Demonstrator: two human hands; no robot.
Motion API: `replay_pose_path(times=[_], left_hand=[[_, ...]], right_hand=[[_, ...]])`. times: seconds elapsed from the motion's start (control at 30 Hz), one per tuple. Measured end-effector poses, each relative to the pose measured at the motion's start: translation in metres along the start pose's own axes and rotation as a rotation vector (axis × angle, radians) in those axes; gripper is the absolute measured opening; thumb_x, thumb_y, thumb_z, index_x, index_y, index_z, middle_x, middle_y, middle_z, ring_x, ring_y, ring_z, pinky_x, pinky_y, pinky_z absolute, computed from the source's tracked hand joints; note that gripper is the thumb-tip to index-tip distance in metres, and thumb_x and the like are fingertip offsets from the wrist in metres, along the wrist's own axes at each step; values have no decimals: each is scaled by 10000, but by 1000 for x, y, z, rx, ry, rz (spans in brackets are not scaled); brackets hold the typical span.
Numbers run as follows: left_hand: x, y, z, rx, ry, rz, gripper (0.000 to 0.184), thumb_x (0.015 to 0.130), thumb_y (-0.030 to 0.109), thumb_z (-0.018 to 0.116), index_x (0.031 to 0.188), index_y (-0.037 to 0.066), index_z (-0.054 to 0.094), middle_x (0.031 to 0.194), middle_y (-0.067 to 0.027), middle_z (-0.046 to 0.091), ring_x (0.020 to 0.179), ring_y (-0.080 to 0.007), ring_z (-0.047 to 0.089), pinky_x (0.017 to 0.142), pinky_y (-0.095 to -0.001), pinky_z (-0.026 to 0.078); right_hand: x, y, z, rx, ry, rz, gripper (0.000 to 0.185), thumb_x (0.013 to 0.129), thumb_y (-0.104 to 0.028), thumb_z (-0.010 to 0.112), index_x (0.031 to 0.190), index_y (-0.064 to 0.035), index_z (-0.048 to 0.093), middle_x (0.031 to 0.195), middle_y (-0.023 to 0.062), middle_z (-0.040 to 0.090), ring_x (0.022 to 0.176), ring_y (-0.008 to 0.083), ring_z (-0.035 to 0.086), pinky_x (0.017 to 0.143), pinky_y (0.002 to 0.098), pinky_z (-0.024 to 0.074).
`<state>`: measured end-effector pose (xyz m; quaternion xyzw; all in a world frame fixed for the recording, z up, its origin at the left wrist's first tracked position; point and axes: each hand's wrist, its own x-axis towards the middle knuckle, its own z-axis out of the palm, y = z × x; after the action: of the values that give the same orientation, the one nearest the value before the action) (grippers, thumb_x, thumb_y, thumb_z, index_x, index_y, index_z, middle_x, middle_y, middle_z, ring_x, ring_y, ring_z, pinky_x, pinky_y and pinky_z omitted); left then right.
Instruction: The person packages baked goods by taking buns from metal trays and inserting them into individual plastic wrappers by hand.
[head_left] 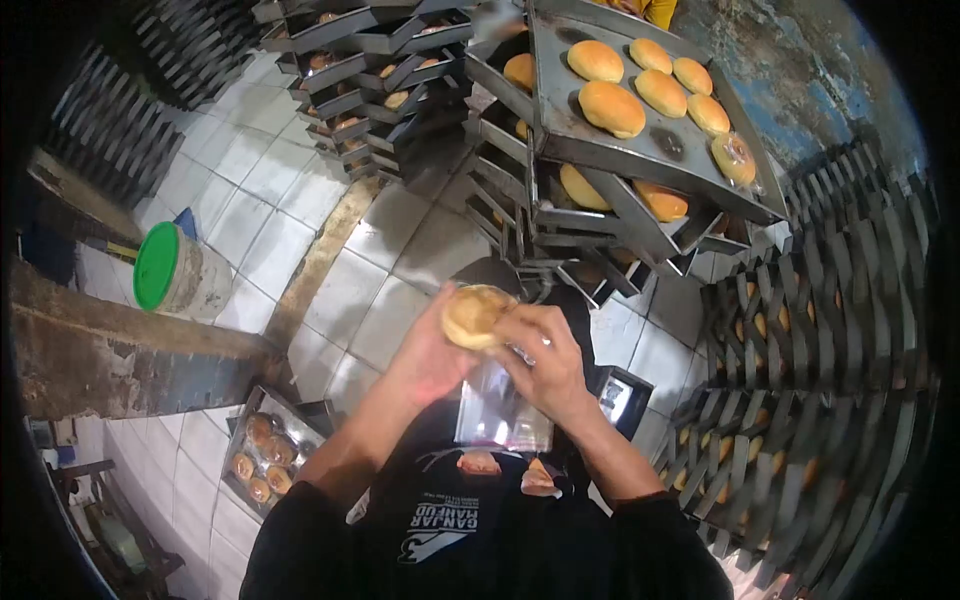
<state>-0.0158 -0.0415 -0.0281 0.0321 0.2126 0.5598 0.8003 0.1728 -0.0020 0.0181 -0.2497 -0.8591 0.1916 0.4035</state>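
1. Your L hand (428,352) is half-curled, palm up, cupping the bun (472,316) above your lap. Too tight a squeeze could dent it, b/c bread this soft gives easily.
2. Your R hand (545,362) has its fingers bent in at the bun's edge. Can't tell if they pinch film or only touch crust, b/c of blur; a hard tug there could tear film, if any, or spin the bun loose.
3. Clear plastic bags (490,405) lie on your lap, just below. If you shift your legs, they could slide to the floor, b/c they're slick & nothing visible pins them.
4. Ahead, the top tray (625,157) sits askew on the tray stack (570,222). A knee bump could tip it, w/ its buns, b/c the corners don't line up.
5. Floor tray (300,428) to your L holds more buns: a stray foot could hit it, b/c it's low & near.
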Motion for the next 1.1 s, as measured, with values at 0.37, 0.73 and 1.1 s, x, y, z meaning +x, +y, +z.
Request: replay_pose_path(times=[0.37, 0.73, 1.1], left_hand=[[39, -4, -9, 892, 381, 779, 303, 1060, 244, 610, 993, -21, 741, 873, -29, 732, 811, -88, 657, 734, -248, 518], [-6, 4, -32, 1304, 554, 812, 242, 1026, 154, 604, 874, -29, 649, 1113, -105, 635, 837, -169, 608, 735, -308, 478], [51, -2, 53, 473, -9, 589, 498, 1014, 238, 639, 1449, 28, 518, 1406, -129, 597, 1227, -217, 608, 1049, -378, 483]], right_hand=[[23, 35, 7, 113, 5, 385, 315, 1060, -227, 578, 889, 32, 632, 680, 50, 568, 645, 102, 521, 588, 312, 453], [-37, 69, 15, 627, -196, 1062, 354, 1076, -306, 574, 808, -81, 627, 652, -16, 595, 537, 59, 523, 496, 235, 432], [33, 28, -102, 118, 223, 382, 197, 975, -52, 641, 799, 38, 643, 998, 63, 733, 801, 97, 617, 666, 264, 479]])
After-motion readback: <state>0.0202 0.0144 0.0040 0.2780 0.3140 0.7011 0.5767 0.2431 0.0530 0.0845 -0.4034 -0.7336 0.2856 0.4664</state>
